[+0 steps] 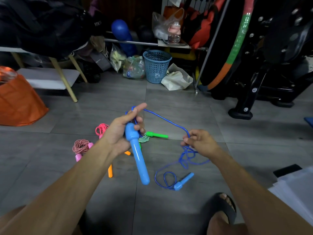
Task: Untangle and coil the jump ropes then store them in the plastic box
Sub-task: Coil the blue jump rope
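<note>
Blue rope (166,120) stretches between my left hand (121,133), gripping its handle (138,156) to anchor coils, and my right hand (199,143), pinching cord to feed slack.

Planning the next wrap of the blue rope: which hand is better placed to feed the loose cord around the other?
Right, probably. The right hand already pinches the blue cord running free toward the floor tangle, while the left hand is occupied gripping the blue handle with loops over its fingers.

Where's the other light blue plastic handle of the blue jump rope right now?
In the head view, the second light blue plastic handle lies on the grey tiled floor, lower right of centre, below the right hand and beside loose loops of thin blue cord.
</note>
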`<state>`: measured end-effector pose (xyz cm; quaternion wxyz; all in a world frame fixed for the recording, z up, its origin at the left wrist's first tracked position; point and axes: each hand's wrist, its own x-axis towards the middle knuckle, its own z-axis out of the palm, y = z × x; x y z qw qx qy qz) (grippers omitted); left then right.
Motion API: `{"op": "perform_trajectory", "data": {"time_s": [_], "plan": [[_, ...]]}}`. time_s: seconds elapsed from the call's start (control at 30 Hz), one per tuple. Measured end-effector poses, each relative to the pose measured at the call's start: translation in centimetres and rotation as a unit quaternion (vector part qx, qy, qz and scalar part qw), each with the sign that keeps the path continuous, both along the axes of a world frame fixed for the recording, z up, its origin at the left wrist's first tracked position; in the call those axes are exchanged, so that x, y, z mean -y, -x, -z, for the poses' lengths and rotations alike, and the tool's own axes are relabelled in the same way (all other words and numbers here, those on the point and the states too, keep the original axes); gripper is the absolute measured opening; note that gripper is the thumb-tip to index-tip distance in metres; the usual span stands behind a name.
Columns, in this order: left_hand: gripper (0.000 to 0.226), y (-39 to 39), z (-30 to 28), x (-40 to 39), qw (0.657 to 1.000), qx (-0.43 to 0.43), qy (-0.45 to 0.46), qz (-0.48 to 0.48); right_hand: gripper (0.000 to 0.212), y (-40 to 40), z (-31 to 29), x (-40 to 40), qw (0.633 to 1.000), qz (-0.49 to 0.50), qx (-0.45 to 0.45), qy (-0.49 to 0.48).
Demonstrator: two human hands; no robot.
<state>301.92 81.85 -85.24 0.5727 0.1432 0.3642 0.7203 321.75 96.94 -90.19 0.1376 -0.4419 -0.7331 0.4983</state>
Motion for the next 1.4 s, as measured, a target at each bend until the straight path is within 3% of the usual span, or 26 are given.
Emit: {"op": "perform_trajectory", "data": {"time_s": [0.07, 0.2, 0.3, 0.43, 0.53, 0.6, 0.67, 0.73, 0.83, 0.9, 1.03, 1.1, 1.17, 1.27, 1.33, 1.4], "plan": [[0.045, 0.5, -0.1, 0.0, 1.000, 0.012, -0.010, -0.020, 0.011, 0.7, -1.0, 1.1, 0.995, -0.047, -0.055, 0.075], [0.048, 0.1, -0.2, -0.2, 0.999, 0.021, -0.016, -0.027, 0.017, 2.1, -1.2, 3.4, 0.984, -0.167, -0.004, 0.055], [0.052, -0.1, 0.0, -0.3, 1.000, 0.020, -0.017, -0.010, 0.012, 2.9, -1.4, 4.6, 0.980, -0.196, 0.001, 0.027], [0.044, -0.5, 0.5, -1.0, 0.993, -0.100, 0.048, 0.032, 0.014, 3.4, -2.0, 5.3, 0.975, -0.222, -0.016, 0.006], [0.045, -1.2, 1.6, -1.7, 0.931, -0.331, 0.131, 0.077, 0.014, 3.5, -2.7, 5.5, 0.973, -0.228, -0.036, -0.014], [0.040, -1.4, 2.2, -1.8, 0.844, -0.484, 0.180, 0.145, 0.017, 3.4, -3.1, 5.1, 0.978, -0.198, -0.060, -0.022], [0.029, -1.4, 2.3, -1.3, 0.779, -0.541, 0.214, 0.234, 0.017, 3.0, -3.4, 4.2, 0.984, -0.157, -0.076, -0.038], [0.017, -1.1, 2.0, -0.7, 0.788, -0.488, 0.218, 0.305, 0.013, 2.3, -3.8, 3.3, 0.986, -0.136, -0.068, -0.066], [0.022, -0.2, 1.6, 0.0, 0.803, -0.442, 0.178, 0.357, 0.020, 1.2, -3.8, 2.2, 0.982, -0.133, -0.009, -0.133], [0.027, 0.1, 1.9, 0.0, 0.821, -0.445, 0.172, 0.313, 0.031, 0.8, -3.5, 2.0, 0.978, -0.145, 0.028, -0.148], [0.027, 0.5, 2.8, -0.7, 0.911, -0.329, 0.192, 0.159, 0.023, 0.1, -2.5, 1.6, 0.969, -0.201, 0.064, -0.129], [0.027, 1.2, 3.0, -0.9, 0.934, -0.277, 0.211, 0.079, 0.027, -1.0, -1.8, 0.3, 0.954, -0.172, 0.142, -0.203], [0.029, 2.0, 3.0, -0.8, 0.943, -0.243, 0.224, 0.031, 0.026, -2.9, -1.1, -1.4, 0.918, -0.105, 0.275, -0.266], [0.030, 1.9, 2.4, -0.3, 0.943, -0.252, 0.200, 0.088, 0.011, -5.0, -0.3, -2.1, 0.862, -0.059, 0.420, -0.278], [0.030, 0.8, 1.8, -0.3, 0.937, -0.265, 0.173, 0.148, 0.008, -4.5, 0.0, -1.3, 0.858, -0.081, 0.427, -0.275], [0.031, -0.1, 1.4, -0.4, 0.933, -0.267, 0.148, 0.192, 0.005, -3.0, -0.3, -0.1, 0.904, -0.095, 0.318, -0.271]]}}
